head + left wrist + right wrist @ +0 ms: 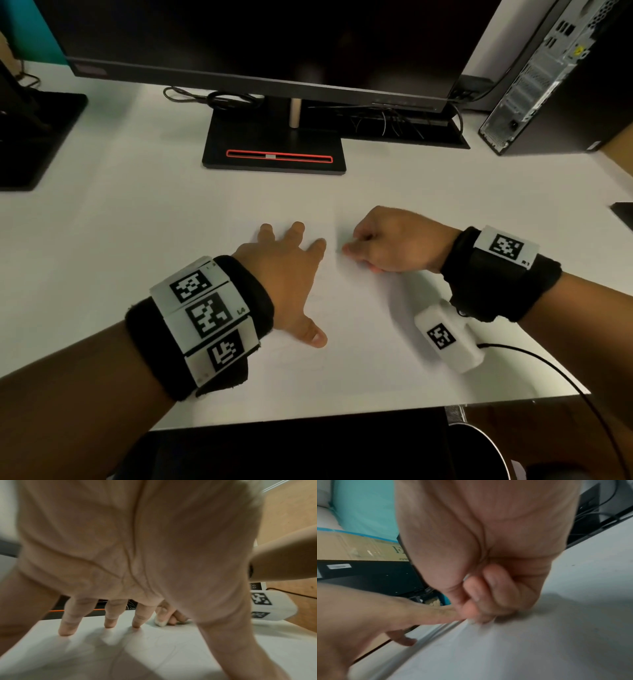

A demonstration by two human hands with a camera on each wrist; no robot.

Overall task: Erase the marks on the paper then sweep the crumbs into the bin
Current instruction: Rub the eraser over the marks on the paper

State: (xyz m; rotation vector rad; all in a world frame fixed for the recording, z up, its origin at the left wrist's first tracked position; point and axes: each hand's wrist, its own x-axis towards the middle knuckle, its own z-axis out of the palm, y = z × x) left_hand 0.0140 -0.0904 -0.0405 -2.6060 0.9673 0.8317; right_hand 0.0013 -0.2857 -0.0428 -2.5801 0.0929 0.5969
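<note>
Head view first: the left hand (284,270) lies flat on the paper (359,329), fingers straight and spread, thumb out toward the near edge, pressing the sheet down on the white desk (120,212). Just beside it the right hand (394,240) is curled, fingertips bunched and pointing down at the paper near its far edge; what they pinch is hidden from this angle. Faint pencil marks (318,305) show on the sheet between the two hands. A monitor (274,44) stands on its black base (274,150) at the back of the desk, with a computer tower (561,75) at the far right. A dark round rim (486,445), maybe the bin, sits below the near desk edge, though I cannot tell for sure.

Left wrist view: the left hand's fingers (68,622) are straight, tips touching the paper (171,649). Past them, the right hand (169,615) pinches a small white eraser (160,622) whose end touches the sheet.

Right wrist view: the right hand (484,595) is closed tight, thumb against curled fingers, with a white sliver of eraser (471,621) at the tips, down on the paper (505,649). The left hand (376,615) rests alongside. This picture is blurred.
</note>
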